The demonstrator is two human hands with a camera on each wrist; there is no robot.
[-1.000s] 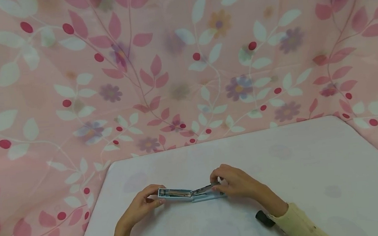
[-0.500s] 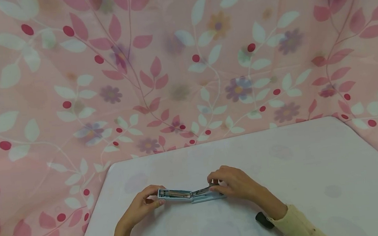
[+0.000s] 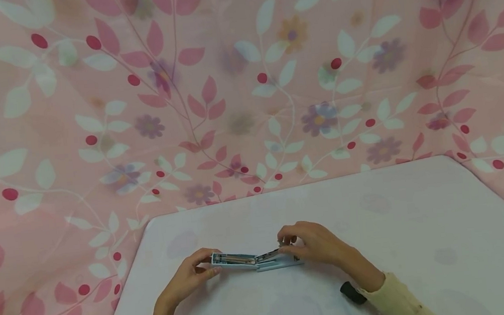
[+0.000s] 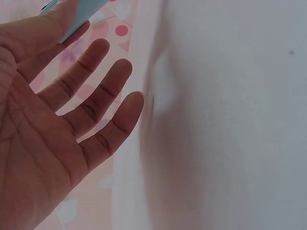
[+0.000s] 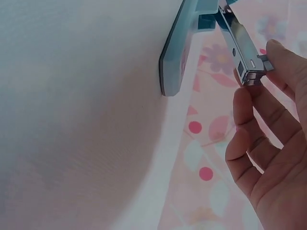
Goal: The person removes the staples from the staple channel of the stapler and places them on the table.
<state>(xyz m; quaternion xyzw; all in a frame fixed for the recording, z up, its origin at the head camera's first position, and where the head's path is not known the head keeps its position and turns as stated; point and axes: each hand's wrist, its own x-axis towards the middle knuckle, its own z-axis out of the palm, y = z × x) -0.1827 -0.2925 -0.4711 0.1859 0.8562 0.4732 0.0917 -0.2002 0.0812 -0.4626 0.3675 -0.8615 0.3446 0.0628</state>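
Observation:
A light blue stapler (image 3: 234, 260) lies spread apart over the white table, its top swung back to the left. My left hand (image 3: 192, 273) pinches the end of that top between thumb and forefinger; the other fingers extend loosely in the left wrist view, where a blue corner (image 4: 84, 17) of the stapler shows. The metal staple magazine (image 5: 240, 45) slants up from the blue base (image 5: 175, 57). At its tip, my right hand (image 3: 311, 242) pinches the magazine between thumb and fingers, the thumb against a small metal tab (image 5: 265, 62).
The white table (image 3: 395, 205) has rounded far corners and meets a pink floral curtain (image 3: 238, 103) behind. Black wrist-camera mounts (image 3: 353, 292) sit under both wrists. A pale yellow sleeve (image 3: 399, 297) covers the right forearm.
Both hands keep their hold on the stapler. The right fingers shift slightly at the magazine's tip, and the head view moves a little.

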